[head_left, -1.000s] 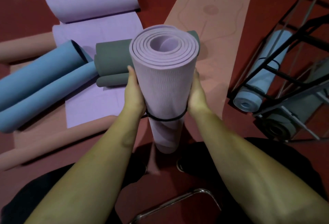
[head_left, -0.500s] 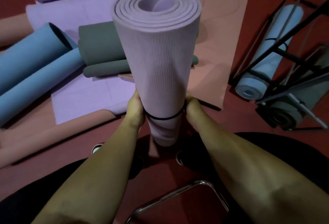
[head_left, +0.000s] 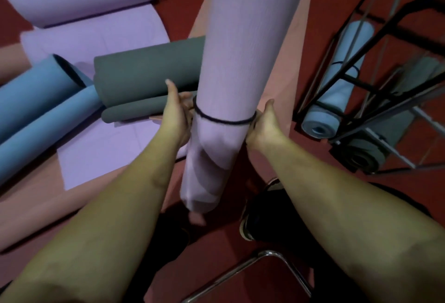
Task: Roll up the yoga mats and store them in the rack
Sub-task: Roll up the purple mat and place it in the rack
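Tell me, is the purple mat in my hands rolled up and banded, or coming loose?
Rolled and banded. The purple mat stands upright as a tight cylinder, a black band encircling it between the left hand and right hand.

bare forearms (head_left: 125,206), dark shoes (head_left: 262,213) (pale-edged soles)

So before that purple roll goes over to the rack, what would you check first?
1. Black band around the purple roll: ok, in place near the lower end.
2. Left hand and right hand on the roll at the band: ok.
3. Roll tight: not ok, its lower end has telescoped out.
4. Free slot in the rack: cannot tell; a blue roll and a grey roll already lie there.
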`<state>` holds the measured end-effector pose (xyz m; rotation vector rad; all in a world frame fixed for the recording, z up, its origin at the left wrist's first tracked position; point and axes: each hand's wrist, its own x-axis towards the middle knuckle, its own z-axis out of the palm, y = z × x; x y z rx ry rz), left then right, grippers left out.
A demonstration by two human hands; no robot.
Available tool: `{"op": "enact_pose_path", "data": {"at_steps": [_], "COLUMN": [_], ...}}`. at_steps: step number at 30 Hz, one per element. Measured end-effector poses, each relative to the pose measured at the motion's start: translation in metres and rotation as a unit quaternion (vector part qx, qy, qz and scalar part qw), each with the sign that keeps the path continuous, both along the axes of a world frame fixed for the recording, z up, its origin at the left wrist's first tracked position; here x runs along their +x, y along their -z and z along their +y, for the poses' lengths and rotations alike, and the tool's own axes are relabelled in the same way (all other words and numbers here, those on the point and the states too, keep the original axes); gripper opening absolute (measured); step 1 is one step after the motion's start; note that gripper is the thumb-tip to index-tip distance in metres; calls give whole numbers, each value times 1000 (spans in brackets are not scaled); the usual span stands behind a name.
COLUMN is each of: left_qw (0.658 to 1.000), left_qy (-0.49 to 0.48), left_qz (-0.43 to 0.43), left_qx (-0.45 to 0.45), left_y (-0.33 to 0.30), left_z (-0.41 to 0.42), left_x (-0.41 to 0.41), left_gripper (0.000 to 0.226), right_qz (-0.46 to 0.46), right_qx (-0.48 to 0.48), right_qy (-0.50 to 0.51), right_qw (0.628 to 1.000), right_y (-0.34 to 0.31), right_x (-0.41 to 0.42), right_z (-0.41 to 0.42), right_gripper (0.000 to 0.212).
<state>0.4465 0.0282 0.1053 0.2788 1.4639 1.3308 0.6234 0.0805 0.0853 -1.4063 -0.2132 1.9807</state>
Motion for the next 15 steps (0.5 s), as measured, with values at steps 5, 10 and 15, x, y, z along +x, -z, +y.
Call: {"op": "enact_pose_path", "data": {"at_steps": [5,10,15], "left_qw": [982,933,902], "left_qy": [165,309,386], "left_qz": [86,182,190], "left_qx": [43,8,-18], "left_y": [-55,-98,-92], "left_z": [9,13,24], "left_x": [13,37,74], "left_gripper": [68,66,72], "right_qz": [-14,-49,-23], "right_qx": [-6,2,-49], "right_qy": [-176,-341,-348], "right_qw": [984,939,936], "right_y": [-68,-115,-108], "right_x": [43,94,152], "right_z": [7,1,-14], "right_gripper": [60,47,52]}}
